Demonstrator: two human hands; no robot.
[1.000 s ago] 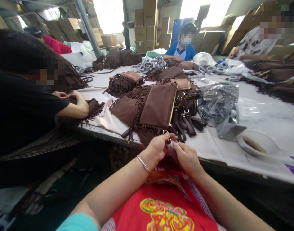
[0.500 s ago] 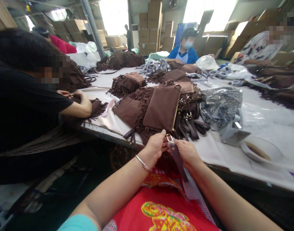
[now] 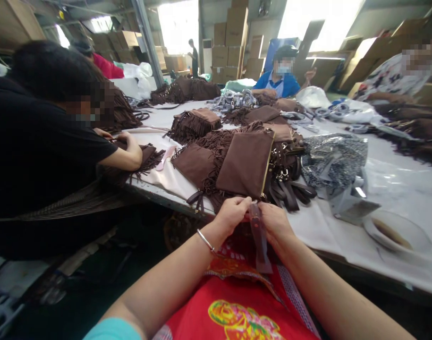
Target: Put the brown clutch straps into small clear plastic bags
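My left hand [image 3: 234, 215] and my right hand [image 3: 274, 219] meet at the table's near edge, fingers closed on a brown strap [image 3: 256, 222]. Clear plastic film [image 3: 263, 264] covers the strap and hangs below it. The strap's metal buckle is mostly hidden between my fingertips. Just beyond my hands lies a flat brown zip pouch [image 3: 244, 163], with a gold zipper along its right side. Brown fringed bags [image 3: 196, 165] are heaped beside and behind it. Several short dark straps [image 3: 290, 191] with metal clasps lie to the right.
A glossy clear bag of speckled grey material [image 3: 334, 158] and a round white dish [image 3: 396, 233] stand at right. A pink comb [image 3: 166, 158] lies at left. One co-worker in black [image 3: 56, 137] handles a fringed bag; another in blue [image 3: 290, 85] sits across the table [image 3: 329, 226].
My fingers have closed in around the buckle, which showed plainly before. The strap and film now hang more vertically. Across the table, the co-worker in blue has raised a hand. The view has shifted slightly.
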